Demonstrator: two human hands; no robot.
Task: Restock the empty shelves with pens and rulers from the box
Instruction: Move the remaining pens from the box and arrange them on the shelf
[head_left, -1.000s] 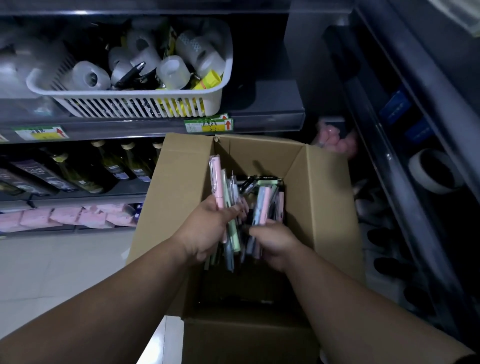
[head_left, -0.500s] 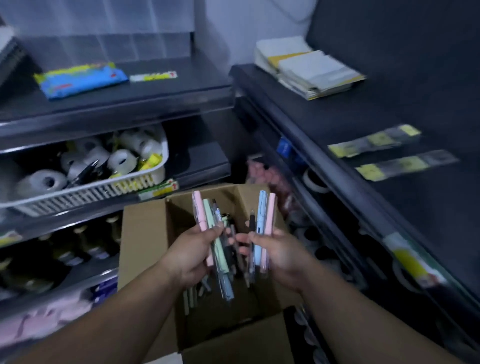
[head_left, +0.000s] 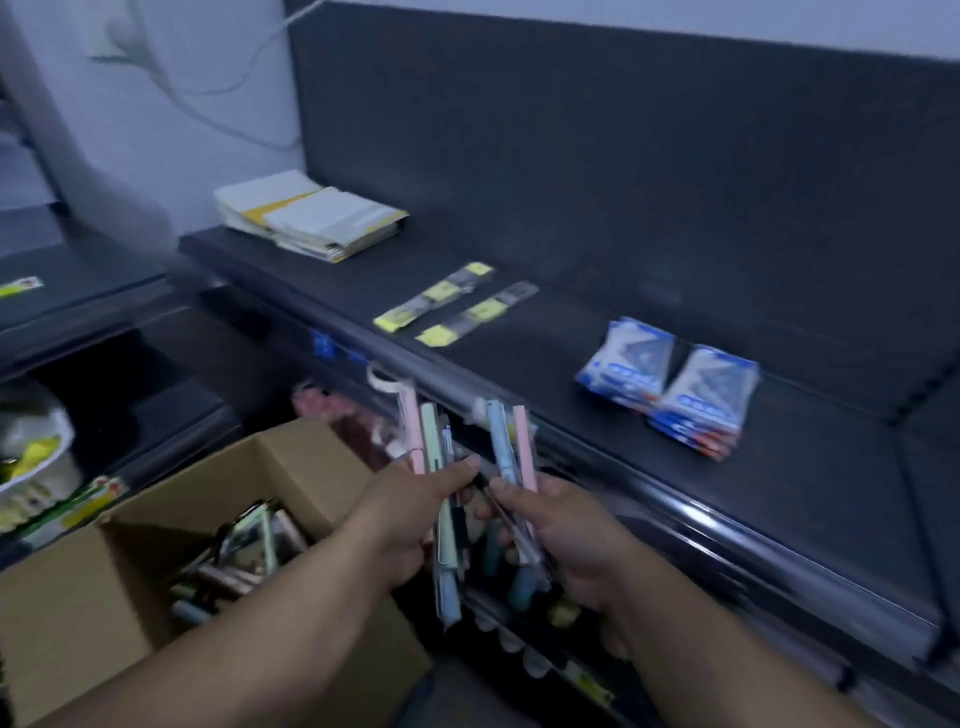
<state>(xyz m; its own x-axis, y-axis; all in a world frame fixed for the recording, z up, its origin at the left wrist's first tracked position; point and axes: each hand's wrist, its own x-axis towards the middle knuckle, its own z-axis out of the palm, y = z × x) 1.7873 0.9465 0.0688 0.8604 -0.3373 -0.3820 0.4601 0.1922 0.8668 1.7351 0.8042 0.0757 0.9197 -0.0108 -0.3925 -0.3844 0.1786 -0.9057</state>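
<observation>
While my left hand (head_left: 410, 512) curls round a bunch of pens (head_left: 430, 441), a pink and a green one standing tallest, my right hand (head_left: 566, 530) grips a smaller bunch (head_left: 497, 436) with a blue and a pink pen uppermost. I hold both bunches upright and close together, probably so none slips out and I can set them down in one go. Just below and to the left sits the open cardboard box (head_left: 171, 493), with more loose pens (head_left: 244, 545) lying in its bottom, so plenty of restocking remains. Beyond my hands runs the dark shelf (head_left: 545, 338), which I take to be where these go. Further back on it lie two long sleeved rulers (head_left: 439, 291) with yellow labels, side by side, and to their right two blue packets (head_left: 631, 364) touching each other; what they contain is too blurred to tell. Farthest, at the shelf's left end, rests a stack of paper pads (head_left: 311, 218).
</observation>
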